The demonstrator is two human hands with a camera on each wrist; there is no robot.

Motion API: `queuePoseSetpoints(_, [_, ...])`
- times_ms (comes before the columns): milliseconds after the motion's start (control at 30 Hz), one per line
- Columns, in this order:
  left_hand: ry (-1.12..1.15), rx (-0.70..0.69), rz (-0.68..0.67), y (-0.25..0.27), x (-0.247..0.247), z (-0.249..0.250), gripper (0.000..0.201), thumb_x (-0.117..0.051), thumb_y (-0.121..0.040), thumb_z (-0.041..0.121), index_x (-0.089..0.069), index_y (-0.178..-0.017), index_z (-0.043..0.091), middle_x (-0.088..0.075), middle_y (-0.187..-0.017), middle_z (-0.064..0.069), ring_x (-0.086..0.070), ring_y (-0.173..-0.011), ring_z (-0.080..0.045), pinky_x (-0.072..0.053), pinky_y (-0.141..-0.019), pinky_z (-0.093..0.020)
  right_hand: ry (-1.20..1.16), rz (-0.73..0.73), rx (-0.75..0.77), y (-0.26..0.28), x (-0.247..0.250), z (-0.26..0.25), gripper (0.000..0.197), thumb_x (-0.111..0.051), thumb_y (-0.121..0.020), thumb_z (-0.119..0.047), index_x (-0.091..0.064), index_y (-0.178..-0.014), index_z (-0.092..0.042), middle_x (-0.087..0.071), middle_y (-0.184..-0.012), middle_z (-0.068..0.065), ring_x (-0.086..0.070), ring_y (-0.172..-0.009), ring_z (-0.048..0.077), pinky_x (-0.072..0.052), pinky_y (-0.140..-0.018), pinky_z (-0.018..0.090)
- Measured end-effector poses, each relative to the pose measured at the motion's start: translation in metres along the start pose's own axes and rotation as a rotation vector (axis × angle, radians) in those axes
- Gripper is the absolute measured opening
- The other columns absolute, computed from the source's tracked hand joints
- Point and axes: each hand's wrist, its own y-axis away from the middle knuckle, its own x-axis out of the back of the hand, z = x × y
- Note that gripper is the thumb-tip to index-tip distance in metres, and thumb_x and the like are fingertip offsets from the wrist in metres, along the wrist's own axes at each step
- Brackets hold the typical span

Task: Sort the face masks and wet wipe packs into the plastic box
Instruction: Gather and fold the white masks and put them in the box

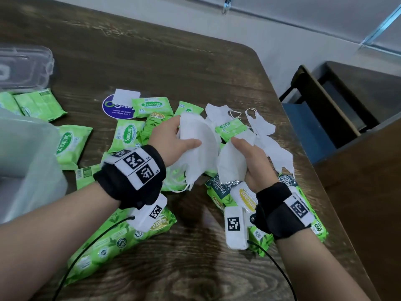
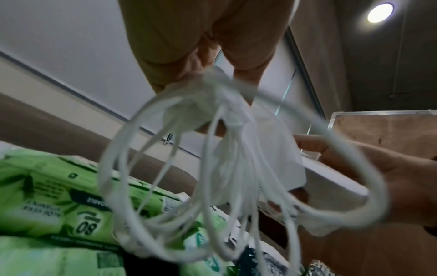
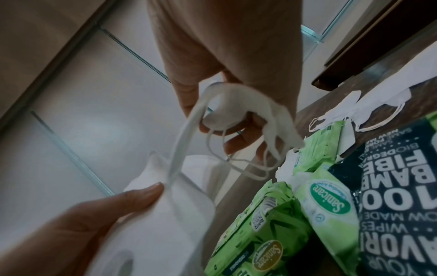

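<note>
Right now both hands are gathering masks above the middle of the frame. The left hand (image 1: 171,135) has its fingers curled round a stack of white face masks (image 1: 195,144), whose ear loops (image 2: 208,186) dangle in a tangle below. The right hand (image 1: 249,161) grips another mask (image 1: 230,168) just beside that stack. To do this well, I judge the right-hand mask should be laid flat onto the stack with edges matched and the loops tucked in, so none snag on the green wipe packs (image 1: 128,135) strewn on the surface (image 1: 195,268) underneath. More loose masks (image 1: 260,124) lie right of centre. The plastic box (image 1: 28,153) stands at the left edge of the frame; its inside is not visible from here. A clear lid (image 1: 23,68) rests at upper left.
</note>
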Motion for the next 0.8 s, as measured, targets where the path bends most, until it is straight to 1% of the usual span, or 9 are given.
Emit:
queuePoseSetpoints(167, [-0.091, -0.002, -0.014, 0.001, 0.011, -0.005, 0.032, -0.074, -0.078, 0.021, -0.062, -0.107, 0.017, -0.060, -0.094, 0.006, -0.054, -0.089, -0.013, -0.036, -0.074, -0.022, -0.024, 0.026, -0.051, 0.001, -0.008, 0.001, 0.011, -0.058, -0.091, -0.021, -0.056, -0.083, -0.013, -0.058, -0.074, 0.001, -0.059, -0.069, 0.017, -0.044, -0.068, 0.032])
queuePoseSetpoints(267, [-0.070, 0.005, -0.015, 0.006, 0.014, -0.008, 0.025, -0.072, -0.080, 0.020, -0.062, -0.102, 0.019, -0.060, -0.092, 0.007, -0.055, -0.087, -0.013, -0.037, -0.074, -0.023, -0.066, 0.038, -0.071, 0.004, -0.013, 0.000, 0.015, -0.057, -0.091, -0.025, -0.058, -0.096, -0.010, -0.063, -0.088, 0.007, -0.062, -0.081, 0.023, -0.049, -0.072, 0.035])
queuePoseSetpoints(400, [-0.033, 0.039, -0.012, 0.008, 0.013, -0.005, 0.017, -0.070, -0.082, 0.022, -0.060, -0.095, 0.020, -0.062, -0.092, 0.003, -0.059, -0.090, -0.018, -0.047, -0.080, -0.029, -0.126, 0.155, -0.041, 0.005, -0.024, 0.000, 0.044, -0.056, -0.093, -0.034, -0.055, -0.123, -0.003, -0.065, -0.117, 0.010, -0.064, -0.104, 0.026, -0.051, -0.088, 0.038])
queuePoseSetpoints(467, [0.030, 0.064, -0.017, 0.011, 0.009, -0.005, 0.017, -0.070, -0.082, 0.021, -0.062, -0.096, 0.018, -0.064, -0.093, 0.001, -0.062, -0.091, -0.020, -0.049, -0.081, -0.031, -0.109, 0.232, -0.039, 0.007, -0.033, 0.002, 0.055, -0.055, -0.092, -0.043, -0.051, -0.129, -0.004, -0.063, -0.123, 0.010, -0.062, -0.110, 0.026, -0.048, -0.095, 0.038])
queuePoseSetpoints(533, [0.125, 0.086, -0.032, 0.015, 0.004, -0.003, 0.016, -0.069, -0.083, 0.019, -0.064, -0.098, 0.018, -0.067, -0.096, -0.001, -0.064, -0.093, -0.022, -0.051, -0.085, -0.036, -0.092, 0.264, -0.037, 0.010, -0.040, 0.005, 0.052, -0.051, -0.093, -0.047, -0.054, -0.124, -0.005, -0.064, -0.121, 0.009, -0.061, -0.111, 0.026, -0.048, -0.098, 0.039])
queuePoseSetpoints(600, [0.203, 0.101, -0.033, 0.019, 0.000, -0.002, 0.013, -0.067, -0.084, 0.016, -0.064, -0.097, 0.016, -0.069, -0.100, -0.007, -0.065, -0.095, -0.024, -0.052, -0.087, -0.041, -0.116, 0.293, -0.021, 0.014, -0.046, 0.006, 0.034, -0.046, -0.096, -0.044, -0.059, -0.106, -0.014, -0.066, -0.112, 0.005, -0.062, -0.107, 0.024, -0.048, -0.098, 0.040])
queuePoseSetpoints(667, [0.246, 0.101, -0.005, 0.021, -0.004, -0.002, 0.010, -0.066, -0.086, 0.015, -0.064, -0.095, 0.014, -0.069, -0.102, -0.012, -0.065, -0.095, -0.027, -0.052, -0.087, -0.044, -0.159, 0.343, -0.011, 0.018, -0.053, 0.006, 0.024, -0.043, -0.098, -0.041, -0.056, -0.090, -0.022, -0.065, -0.100, 0.000, -0.062, -0.104, 0.023, -0.049, -0.095, 0.039])
queuePoseSetpoints(700, [0.262, 0.101, 0.010, 0.023, -0.005, -0.002, 0.009, -0.065, -0.086, 0.016, -0.064, -0.094, 0.014, -0.069, -0.102, -0.013, -0.065, -0.096, -0.029, -0.051, -0.088, -0.046, -0.175, 0.366, -0.008, 0.019, -0.056, 0.007, 0.024, -0.042, -0.098, -0.041, -0.056, -0.092, -0.022, -0.064, -0.097, -0.001, -0.062, -0.102, 0.023, -0.050, -0.095, 0.039])
queuePoseSetpoints(800, [0.324, 0.098, 0.023, 0.029, -0.010, 0.000, 0.011, -0.063, -0.089, 0.019, -0.065, -0.098, 0.015, -0.070, -0.103, -0.012, -0.065, -0.098, -0.031, -0.050, -0.090, -0.050, -0.182, 0.416, -0.005, 0.021, -0.060, 0.012, 0.044, -0.037, -0.099, -0.044, -0.053, -0.123, -0.010, -0.063, -0.113, 0.006, -0.061, -0.106, 0.024, -0.049, -0.097, 0.042])
